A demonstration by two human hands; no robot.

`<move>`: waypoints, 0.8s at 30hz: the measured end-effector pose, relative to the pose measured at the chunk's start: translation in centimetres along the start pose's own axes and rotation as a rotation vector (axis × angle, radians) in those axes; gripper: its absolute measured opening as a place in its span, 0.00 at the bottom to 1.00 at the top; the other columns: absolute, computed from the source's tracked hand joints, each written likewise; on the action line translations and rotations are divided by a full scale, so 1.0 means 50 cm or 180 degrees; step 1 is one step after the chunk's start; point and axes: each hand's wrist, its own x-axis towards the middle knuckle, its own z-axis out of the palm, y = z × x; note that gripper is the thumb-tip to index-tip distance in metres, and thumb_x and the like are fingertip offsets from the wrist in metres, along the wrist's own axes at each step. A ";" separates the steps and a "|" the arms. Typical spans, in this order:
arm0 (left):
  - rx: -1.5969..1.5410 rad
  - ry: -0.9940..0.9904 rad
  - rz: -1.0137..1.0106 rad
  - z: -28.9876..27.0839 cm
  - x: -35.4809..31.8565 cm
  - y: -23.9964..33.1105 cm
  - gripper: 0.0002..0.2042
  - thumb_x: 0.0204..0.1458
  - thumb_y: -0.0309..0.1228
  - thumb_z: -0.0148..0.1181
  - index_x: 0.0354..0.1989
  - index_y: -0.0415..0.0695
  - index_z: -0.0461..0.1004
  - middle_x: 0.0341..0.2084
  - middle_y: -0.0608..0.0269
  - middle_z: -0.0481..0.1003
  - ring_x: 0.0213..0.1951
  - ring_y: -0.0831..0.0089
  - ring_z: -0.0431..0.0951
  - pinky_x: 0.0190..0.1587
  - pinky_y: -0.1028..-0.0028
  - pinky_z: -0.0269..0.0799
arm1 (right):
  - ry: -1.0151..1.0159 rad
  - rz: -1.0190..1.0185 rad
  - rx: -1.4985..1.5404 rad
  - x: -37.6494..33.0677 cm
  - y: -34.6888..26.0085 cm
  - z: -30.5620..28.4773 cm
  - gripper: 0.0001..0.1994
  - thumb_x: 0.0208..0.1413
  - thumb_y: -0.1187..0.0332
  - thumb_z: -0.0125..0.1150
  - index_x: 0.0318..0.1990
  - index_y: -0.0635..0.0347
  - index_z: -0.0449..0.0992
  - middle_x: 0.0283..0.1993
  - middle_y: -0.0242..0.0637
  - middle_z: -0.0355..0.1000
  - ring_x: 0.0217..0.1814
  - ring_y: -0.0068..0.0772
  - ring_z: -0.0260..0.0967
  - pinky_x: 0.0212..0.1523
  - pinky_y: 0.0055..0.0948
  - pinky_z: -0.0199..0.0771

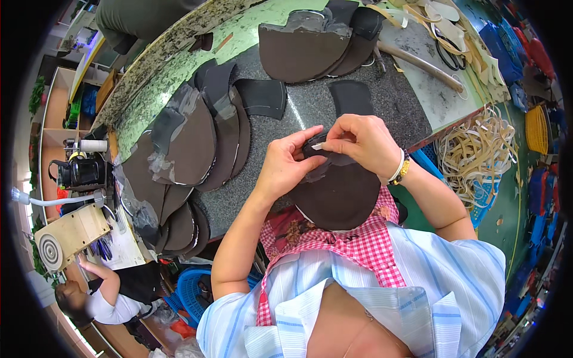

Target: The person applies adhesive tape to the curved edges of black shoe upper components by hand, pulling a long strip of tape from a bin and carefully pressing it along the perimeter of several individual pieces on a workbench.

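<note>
In front of my chest is a dark brown rounded shoe upper point(337, 200), its wide curved end hanging toward my apron. My left hand point(282, 164) grips its black top edge between thumb and fingers. At the same edge my right hand point(361, 143) is closed, thumb and forefinger pinching the rim beside a small whitish bit point(319, 145). Whether that bit is loose or attached, I cannot tell. Just beyond my hands lies a flat black piece point(350, 97) on the grey speckled table top point(298, 110); another black piece point(261, 98) lies farther left.
Overlapping brown uppers point(191, 143) cover the table's left side; more point(304, 53) lie at the back. A wooden-handled hammer point(421, 65) and pale strips point(439, 24) are at back right. Tangled strips point(477, 152) fill a blue basket. Another person point(116, 301) works by a machine at left.
</note>
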 end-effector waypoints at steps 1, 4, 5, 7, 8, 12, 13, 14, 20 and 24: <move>0.0090 -0.0146 0.0000 -0.005 -0.001 0.002 0.27 0.51 0.17 0.63 0.62 0.38 0.68 0.37 0.71 0.78 0.35 0.88 0.75 0.36 0.84 0.72 | 0.0007 0.0008 -0.0005 0.002 0.001 0.002 0.09 0.49 0.64 0.68 0.29 0.61 0.80 0.28 0.40 0.77 0.30 0.38 0.77 0.31 0.33 0.73; 0.0315 -0.0282 0.0059 -0.015 0.000 -0.002 0.25 0.53 0.20 0.62 0.61 0.39 0.69 0.38 0.64 0.81 0.38 0.82 0.79 0.40 0.80 0.74 | 0.0097 -0.0286 -0.0285 0.008 0.009 0.014 0.10 0.49 0.63 0.68 0.28 0.61 0.79 0.28 0.41 0.77 0.29 0.39 0.77 0.31 0.34 0.73; 0.0307 -0.0281 0.0055 -0.017 0.003 -0.011 0.25 0.53 0.20 0.62 0.61 0.39 0.69 0.38 0.64 0.81 0.38 0.82 0.79 0.40 0.80 0.74 | 0.0175 -0.0364 -0.0376 0.009 0.011 0.019 0.10 0.49 0.63 0.68 0.29 0.61 0.79 0.28 0.41 0.77 0.29 0.40 0.77 0.31 0.34 0.73; 0.0925 -0.0013 0.0906 -0.019 0.013 -0.031 0.20 0.56 0.22 0.58 0.58 0.40 0.71 0.42 0.53 0.81 0.42 0.72 0.82 0.43 0.76 0.75 | 0.0238 -0.0440 -0.0473 0.012 0.009 0.019 0.10 0.48 0.64 0.68 0.30 0.61 0.79 0.28 0.41 0.77 0.29 0.40 0.77 0.31 0.34 0.74; 0.0914 -0.0005 0.0902 -0.017 0.011 -0.032 0.20 0.56 0.22 0.58 0.58 0.40 0.71 0.42 0.53 0.81 0.42 0.72 0.82 0.43 0.76 0.75 | 0.0160 -0.0244 -0.0243 0.011 0.006 0.011 0.10 0.48 0.65 0.68 0.32 0.62 0.79 0.28 0.41 0.77 0.29 0.37 0.78 0.31 0.32 0.74; 0.0920 0.0146 0.0671 -0.010 0.005 -0.016 0.17 0.59 0.21 0.53 0.57 0.38 0.73 0.47 0.58 0.80 0.47 0.78 0.77 0.51 0.78 0.71 | -0.0257 0.0613 0.1498 -0.004 0.045 -0.054 0.07 0.48 0.76 0.68 0.35 0.66 0.77 0.28 0.32 0.77 0.29 0.18 0.74 0.30 0.18 0.73; 0.0941 0.0168 0.0649 -0.007 0.004 -0.015 0.16 0.59 0.21 0.53 0.56 0.39 0.74 0.46 0.57 0.80 0.47 0.78 0.77 0.51 0.78 0.71 | -0.0141 0.0625 0.1333 -0.021 0.045 -0.072 0.07 0.48 0.77 0.68 0.35 0.65 0.77 0.29 0.31 0.77 0.30 0.17 0.74 0.30 0.17 0.73; 0.0922 0.0165 0.0637 -0.008 0.003 -0.020 0.16 0.59 0.21 0.53 0.56 0.39 0.74 0.46 0.57 0.80 0.47 0.78 0.77 0.51 0.78 0.71 | -0.0046 0.0632 0.1166 -0.038 0.043 -0.089 0.06 0.48 0.78 0.68 0.35 0.65 0.77 0.29 0.30 0.76 0.31 0.16 0.74 0.31 0.16 0.73; 0.0981 0.0158 0.0504 -0.001 0.008 -0.015 0.15 0.60 0.23 0.54 0.56 0.39 0.75 0.43 0.59 0.81 0.42 0.82 0.77 0.47 0.80 0.72 | 0.0992 0.0495 -0.0343 -0.131 0.114 -0.232 0.15 0.46 0.76 0.69 0.43 0.63 0.76 0.43 0.37 0.77 0.46 0.29 0.75 0.49 0.26 0.74; 0.0642 0.0437 0.0496 0.007 -0.001 -0.029 0.14 0.59 0.24 0.56 0.53 0.39 0.76 0.29 0.64 0.79 0.31 0.87 0.74 0.34 0.82 0.71 | 0.0518 -0.1083 -0.1124 -0.060 0.006 -0.094 0.30 0.41 0.64 0.75 0.55 0.55 0.72 0.61 0.43 0.66 0.61 0.49 0.67 0.59 0.38 0.68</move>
